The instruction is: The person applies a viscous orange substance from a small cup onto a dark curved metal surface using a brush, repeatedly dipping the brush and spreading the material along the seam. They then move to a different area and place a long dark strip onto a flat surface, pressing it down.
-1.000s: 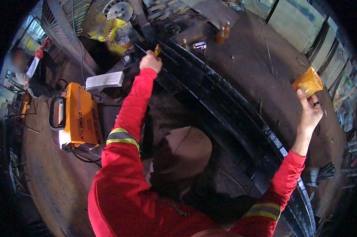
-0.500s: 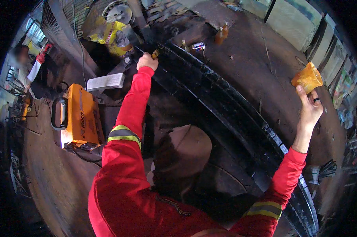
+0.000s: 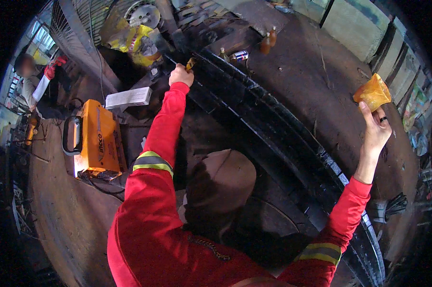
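My left hand (image 3: 181, 75) is stretched far forward and closed around a small yellow-handled tool (image 3: 191, 63), its tip against the upper end of a long black metal frame (image 3: 283, 138) that runs diagonally across the view. My right hand (image 3: 376, 128) is raised out to the right, wearing a dark ring, and pinches a crumpled orange plastic bag (image 3: 372, 93) between fingers and thumb. Both arms are in red sleeves with reflective bands. A brown cap (image 3: 223, 179) fills the lower middle.
An orange box-shaped machine with a black handle (image 3: 94, 141) stands at left, a white flat box (image 3: 127, 98) behind it. Bottles and a can (image 3: 254, 48) stand past the frame. Yellow sacks (image 3: 132, 38) lie at top. Another person (image 3: 37, 88) with red gloves is at far left.
My left hand has stayed at the frame's upper end. My right hand with the orange bag has shifted slightly. The person at far left has moved a little into view.
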Tool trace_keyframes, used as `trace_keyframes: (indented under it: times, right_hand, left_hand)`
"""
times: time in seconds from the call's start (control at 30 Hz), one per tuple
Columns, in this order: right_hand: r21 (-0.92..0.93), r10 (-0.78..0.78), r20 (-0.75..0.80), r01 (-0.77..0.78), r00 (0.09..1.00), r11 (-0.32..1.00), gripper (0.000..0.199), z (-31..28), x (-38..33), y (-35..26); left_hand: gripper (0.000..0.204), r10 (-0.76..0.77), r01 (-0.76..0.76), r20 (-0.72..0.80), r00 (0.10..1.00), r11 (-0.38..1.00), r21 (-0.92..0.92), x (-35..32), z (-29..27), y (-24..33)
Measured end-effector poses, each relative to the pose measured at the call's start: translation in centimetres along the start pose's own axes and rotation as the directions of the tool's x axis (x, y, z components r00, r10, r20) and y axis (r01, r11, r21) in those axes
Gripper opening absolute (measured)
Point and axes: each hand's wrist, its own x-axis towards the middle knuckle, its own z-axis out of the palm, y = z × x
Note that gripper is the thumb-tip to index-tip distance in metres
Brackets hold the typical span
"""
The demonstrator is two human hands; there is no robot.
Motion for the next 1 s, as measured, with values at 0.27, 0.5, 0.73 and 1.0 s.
trace_keyframes:
  times: [0.27,0.5,0.73,1.0]
  right_hand:
    - [-0.039,-0.011,-0.044,0.009,0.999,0.999,0.043,-0.4,0.2,-0.3]
    - [0.022,0.012,-0.009,-0.012,1.000,1.000,0.043,0.0,-0.1,-0.3]
    - [0.000,0.010,-0.021,-0.010,1.000,1.000,0.042,0.0,-0.1,-0.4]
    - [0.013,-0.022,-0.021,0.022,1.000,1.000,0.043,-0.4,0.0,-0.7]
  left_hand:
    - [0.031,0.063,-0.053,0.117,0.991,0.995,-0.082,-1.7,-1.3,0.1]
    - [0.029,0.089,-0.069,0.243,0.966,0.994,-0.090,-2.6,-2.6,1.4]
    - [0.031,-0.045,0.028,0.175,0.984,0.995,0.097,-0.6,-1.4,2.2]
    - [0.024,0.088,-0.065,0.068,0.994,0.957,-0.283,-3.3,-5.4,2.9]
